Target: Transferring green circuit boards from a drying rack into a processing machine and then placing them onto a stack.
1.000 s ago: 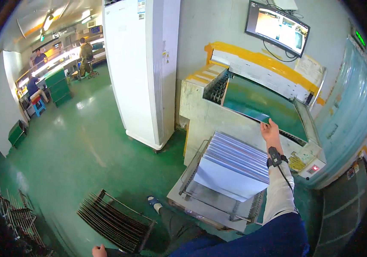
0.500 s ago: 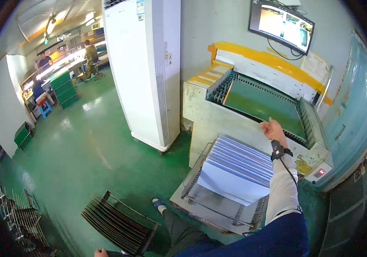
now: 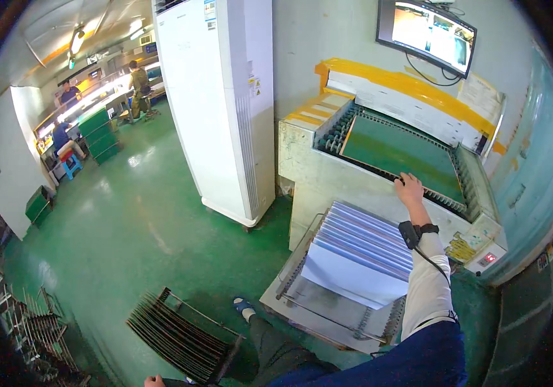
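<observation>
A flat green panel [image 3: 400, 155] with a pale edge lies on the dark rollers of a low white machine [image 3: 321, 177]. Over the near rim of that machine, close to the panel's front edge, is my right hand [image 3: 409, 190], back upward and fingers reaching forward, slightly apart, with nothing visible in them. Whether the fingertips touch the panel cannot be made out. Below the forearm, several white sheets [image 3: 350, 276] stand leaning in a wire rack [image 3: 328, 317]. Only a small part of my left hand [image 3: 154, 381] shows at the lower edge; its fingers are mostly cut off.
A slotted dark rack [image 3: 183, 335] sits on the green floor by my foot, more metal racks [image 3: 38, 335] at far left. A tall white cabinet unit [image 3: 221, 116] stands left of the machine. A screen [image 3: 426, 35] hangs above. Several people work at far benches [image 3: 96, 103].
My right hand has turned from a raised, curled pose to back-up with fingers stretched over the machine's near rim. The green panel looks much the same; the whole view has shifted slightly.
</observation>
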Demonstrator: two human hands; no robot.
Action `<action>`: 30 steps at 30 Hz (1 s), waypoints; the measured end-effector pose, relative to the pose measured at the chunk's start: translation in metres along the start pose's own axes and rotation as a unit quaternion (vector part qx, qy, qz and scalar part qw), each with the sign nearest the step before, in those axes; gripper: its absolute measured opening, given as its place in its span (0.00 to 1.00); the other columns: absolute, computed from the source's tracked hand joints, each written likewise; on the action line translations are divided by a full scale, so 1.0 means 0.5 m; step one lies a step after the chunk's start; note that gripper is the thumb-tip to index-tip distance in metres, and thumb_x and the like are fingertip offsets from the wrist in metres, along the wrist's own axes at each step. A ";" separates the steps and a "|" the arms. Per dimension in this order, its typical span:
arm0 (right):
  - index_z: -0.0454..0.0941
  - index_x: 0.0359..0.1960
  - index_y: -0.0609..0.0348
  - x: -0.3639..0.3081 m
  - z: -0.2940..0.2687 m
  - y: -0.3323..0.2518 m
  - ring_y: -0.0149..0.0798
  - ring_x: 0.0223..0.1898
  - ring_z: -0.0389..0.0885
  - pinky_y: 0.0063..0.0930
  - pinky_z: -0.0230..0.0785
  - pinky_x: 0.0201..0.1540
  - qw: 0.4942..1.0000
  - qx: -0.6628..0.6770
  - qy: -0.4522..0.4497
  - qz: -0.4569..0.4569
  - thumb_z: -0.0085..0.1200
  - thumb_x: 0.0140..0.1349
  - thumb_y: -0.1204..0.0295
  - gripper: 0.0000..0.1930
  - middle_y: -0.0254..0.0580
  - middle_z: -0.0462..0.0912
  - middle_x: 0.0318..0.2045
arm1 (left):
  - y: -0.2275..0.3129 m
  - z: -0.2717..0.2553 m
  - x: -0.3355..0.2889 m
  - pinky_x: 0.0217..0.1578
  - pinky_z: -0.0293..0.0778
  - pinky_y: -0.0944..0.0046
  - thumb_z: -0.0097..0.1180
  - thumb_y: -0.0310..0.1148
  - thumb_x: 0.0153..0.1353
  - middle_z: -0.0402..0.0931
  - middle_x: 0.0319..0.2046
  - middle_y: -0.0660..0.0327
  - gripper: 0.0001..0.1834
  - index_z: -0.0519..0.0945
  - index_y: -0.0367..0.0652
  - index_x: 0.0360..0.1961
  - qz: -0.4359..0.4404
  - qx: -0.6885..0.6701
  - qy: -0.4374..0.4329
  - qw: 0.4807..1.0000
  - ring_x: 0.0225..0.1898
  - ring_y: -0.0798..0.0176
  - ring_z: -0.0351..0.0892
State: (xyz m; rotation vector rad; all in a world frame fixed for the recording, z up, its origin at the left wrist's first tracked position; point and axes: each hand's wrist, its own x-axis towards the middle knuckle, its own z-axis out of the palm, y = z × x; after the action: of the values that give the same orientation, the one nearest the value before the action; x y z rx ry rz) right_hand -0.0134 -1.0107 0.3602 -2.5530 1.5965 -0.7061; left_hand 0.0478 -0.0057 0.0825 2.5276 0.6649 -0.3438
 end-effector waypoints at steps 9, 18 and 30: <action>0.70 0.64 0.38 0.010 0.000 0.005 0.51 0.69 0.58 0.61 0.49 0.67 1.000 -0.017 -0.011 0.010 0.49 0.62 0.47 0.29 0.42 0.63 0.68 | 0.041 -0.027 -0.052 0.35 0.74 0.51 0.48 0.42 0.70 0.78 0.44 0.49 0.22 0.75 0.35 0.55 -0.040 -0.021 -0.025 0.999 0.39 0.49 0.75; 0.78 0.51 0.49 -0.035 0.049 -0.087 0.52 0.61 0.68 0.49 0.60 0.62 0.991 0.021 0.075 -0.111 0.48 0.65 0.54 0.20 0.46 0.74 0.58 | -0.047 0.027 0.014 0.42 0.73 0.44 0.52 0.44 0.57 0.79 0.35 0.42 0.21 0.82 0.33 0.30 0.085 0.116 0.104 0.984 0.37 0.38 0.78; 0.83 0.42 0.62 -0.248 0.130 -0.414 0.38 0.41 0.81 0.31 0.70 0.47 0.877 0.327 -0.137 -0.325 0.51 0.68 0.61 0.16 0.46 0.85 0.38 | 0.035 -0.043 -0.088 0.50 0.73 0.46 0.51 0.48 0.55 0.79 0.44 0.47 0.22 0.84 0.41 0.39 -0.024 0.052 0.095 0.994 0.47 0.40 0.77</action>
State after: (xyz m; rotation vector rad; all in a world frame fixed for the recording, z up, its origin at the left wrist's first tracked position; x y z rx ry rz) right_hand 0.1414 -0.8199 0.3154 -2.4418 0.2841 -0.7034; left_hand 0.0217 -0.0247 0.1236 2.6704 0.7997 -0.1593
